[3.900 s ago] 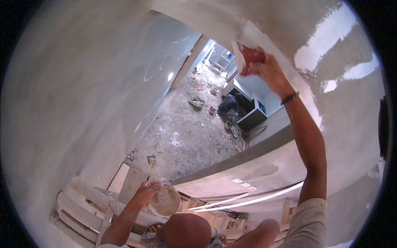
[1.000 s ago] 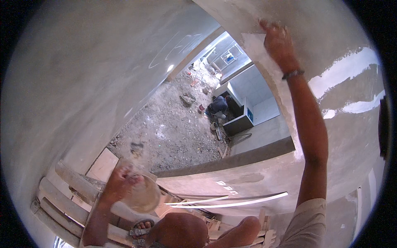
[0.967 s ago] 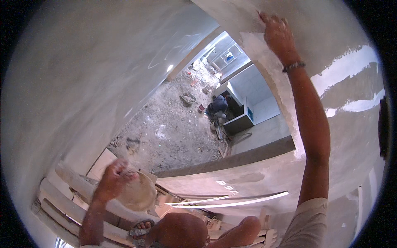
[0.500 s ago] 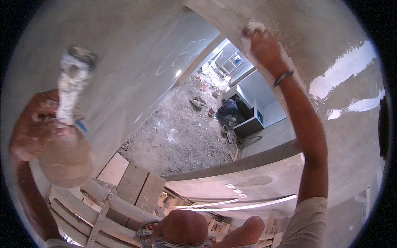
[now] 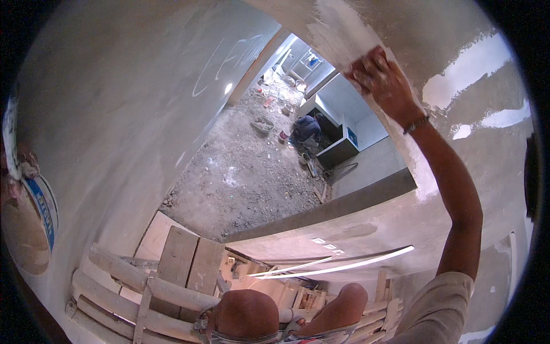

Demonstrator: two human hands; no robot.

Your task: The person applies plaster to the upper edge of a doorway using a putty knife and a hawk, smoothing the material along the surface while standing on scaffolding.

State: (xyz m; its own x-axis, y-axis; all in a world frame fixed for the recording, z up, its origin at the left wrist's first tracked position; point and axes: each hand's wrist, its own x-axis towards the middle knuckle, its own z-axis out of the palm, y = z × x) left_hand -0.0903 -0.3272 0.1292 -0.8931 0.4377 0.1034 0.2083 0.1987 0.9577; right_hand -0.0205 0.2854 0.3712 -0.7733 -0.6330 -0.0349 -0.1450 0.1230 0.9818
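My right hand (image 5: 379, 81) is raised to the grey plastered wall edge at the top right. Its fingers are curled against the surface, and whatever lies under them is hidden. A fresh white smear of filler (image 5: 344, 31) runs up from the fingertips. At the far left edge, my left hand (image 5: 23, 169) is partly cut off by the picture's rim. It grips a round plastic tub (image 5: 48, 215) with a blue band and a beige-brown face. A white-smeared flat tool (image 5: 10, 137) stands up beside the fingers, mostly out of view.
Below me are wooden poles (image 5: 172, 291) and planks (image 5: 180, 252) of a scaffold, with my knees above them. A low wall (image 5: 321, 212) crosses ahead. Beyond it, a person (image 5: 307, 127) crouches on the rubble floor (image 5: 220, 183), near a basin (image 5: 262, 125) and a dark-fronted counter (image 5: 338, 153).
My right hand has moved down and slightly right along the wall edge, leaving a white smear above it. My left hand, with tub and tool, has shifted left toward the rim.
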